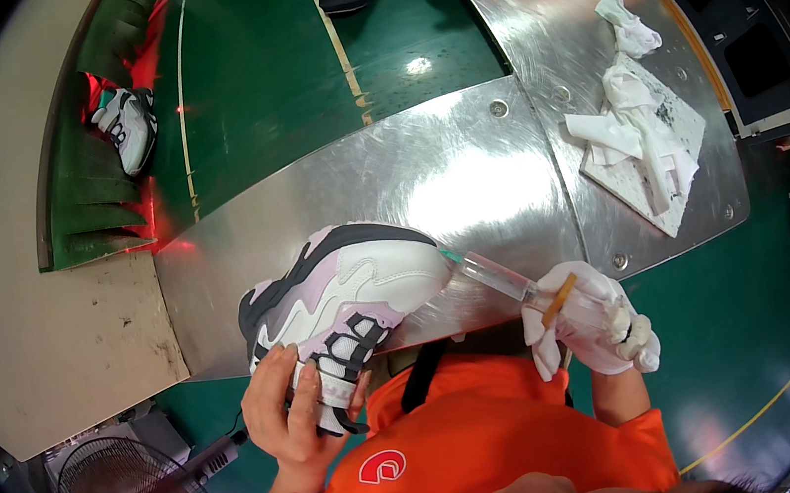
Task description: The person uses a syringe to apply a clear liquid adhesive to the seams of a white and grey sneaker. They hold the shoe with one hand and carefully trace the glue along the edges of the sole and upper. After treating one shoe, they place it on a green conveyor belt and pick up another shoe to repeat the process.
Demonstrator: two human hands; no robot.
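A bare left hand (290, 415) grips the heel of a white, lilac and black sneaker (342, 298) above the steel bench (464, 167). The white-gloved right hand (589, 321) is closed around a clear plastic syringe (494, 275), its green tip touching the toe; crumpled white cloths (632, 115) lie beyond.

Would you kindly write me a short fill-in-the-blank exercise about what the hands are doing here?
1. The left hand grips a white, pink and black ____.
2. The right hand wears a white ____.
3. The right hand points a clear syringe at the shoe's ____.
4. Crumpled white rags lie on the ____ table.

Missing words: shoe; glove; toe; metal
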